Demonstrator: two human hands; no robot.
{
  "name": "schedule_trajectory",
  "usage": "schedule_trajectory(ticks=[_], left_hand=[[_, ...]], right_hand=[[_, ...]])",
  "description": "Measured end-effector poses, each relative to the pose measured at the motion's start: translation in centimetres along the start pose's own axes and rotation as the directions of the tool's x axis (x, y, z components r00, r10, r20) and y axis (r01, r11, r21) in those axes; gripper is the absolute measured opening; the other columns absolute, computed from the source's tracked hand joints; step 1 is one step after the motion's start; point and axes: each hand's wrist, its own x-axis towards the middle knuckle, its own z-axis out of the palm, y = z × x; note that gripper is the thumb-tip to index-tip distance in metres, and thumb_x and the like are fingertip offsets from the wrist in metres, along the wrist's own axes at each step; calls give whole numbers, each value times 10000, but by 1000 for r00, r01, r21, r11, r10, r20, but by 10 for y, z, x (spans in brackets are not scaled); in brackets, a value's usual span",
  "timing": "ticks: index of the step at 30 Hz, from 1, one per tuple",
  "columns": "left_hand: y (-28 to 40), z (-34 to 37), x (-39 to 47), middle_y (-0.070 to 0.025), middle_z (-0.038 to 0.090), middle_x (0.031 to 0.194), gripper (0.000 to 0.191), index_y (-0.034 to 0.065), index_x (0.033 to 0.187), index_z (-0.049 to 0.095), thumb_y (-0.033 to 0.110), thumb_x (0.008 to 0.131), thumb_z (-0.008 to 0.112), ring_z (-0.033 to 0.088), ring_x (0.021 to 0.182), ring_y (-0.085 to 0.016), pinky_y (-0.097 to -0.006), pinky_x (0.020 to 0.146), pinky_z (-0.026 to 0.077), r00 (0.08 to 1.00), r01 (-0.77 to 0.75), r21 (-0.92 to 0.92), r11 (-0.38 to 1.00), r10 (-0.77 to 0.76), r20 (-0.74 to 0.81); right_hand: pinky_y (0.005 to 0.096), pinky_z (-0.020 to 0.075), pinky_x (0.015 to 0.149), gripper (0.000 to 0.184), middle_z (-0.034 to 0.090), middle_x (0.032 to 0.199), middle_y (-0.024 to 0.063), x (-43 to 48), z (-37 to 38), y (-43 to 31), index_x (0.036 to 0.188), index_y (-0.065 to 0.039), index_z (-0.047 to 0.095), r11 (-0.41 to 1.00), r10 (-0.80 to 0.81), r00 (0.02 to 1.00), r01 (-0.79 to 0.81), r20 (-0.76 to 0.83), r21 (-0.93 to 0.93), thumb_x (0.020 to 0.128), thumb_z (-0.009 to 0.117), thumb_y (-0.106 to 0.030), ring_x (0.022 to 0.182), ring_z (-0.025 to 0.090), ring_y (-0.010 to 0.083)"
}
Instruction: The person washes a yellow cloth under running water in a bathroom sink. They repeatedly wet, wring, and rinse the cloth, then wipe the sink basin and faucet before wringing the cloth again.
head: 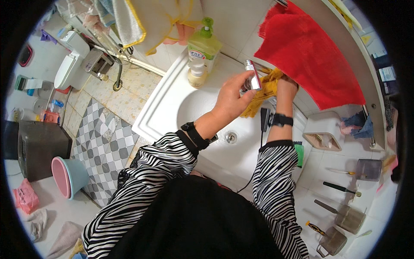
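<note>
My left hand (232, 94) has its thumb and fingers around the chrome faucet (255, 77) at the back of a white washbasin (161, 110). Behind the faucet, my right hand (287, 84) grips a mustard-yellow cloth (266, 89), which is bunched up and hangs down over the basin's rear edge. The right fingers are mostly hidden by the cloth and by a red towel (307, 55) hanging above. Below them, the round metal drain (231, 137) shows in the bowl. A dark device with a cable (265, 119) appears beside my right wrist.
A green pump bottle (204, 45) and a smaller cream-coloured bottle (196, 76) stand on the basin's back left corner. A white wall-mounted holder (323, 131) and toothbrush cups (351, 219) are on the right. Stacked pink and blue tubs (77, 178) and a toilet (69, 64) lie to the left.
</note>
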Motion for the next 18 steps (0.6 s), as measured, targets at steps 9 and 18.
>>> schedule_trajectory(ticks=[9,18], left_hand=[[8,-10,-2,-168,577,1003,480,68,1169,480,136,719,631,551,911,-299,-360,799,429,998,-32,43,999,29,59],[3,-9,-4,-139,587,959,484,80,1142,497,154,692,660,537,855,-307,-376,796,397,983,-184,150,972,185,8]], right_hand=[[362,432,820,253,580,1012,98,-79,-33,-49,1031,-9,513,-348,280,670,-597,688,723,817,475,-138,935,555,212],[373,433,831,319,574,1035,149,-36,-25,-60,1055,41,496,-643,0,494,-666,870,378,806,409,-138,916,568,271]])
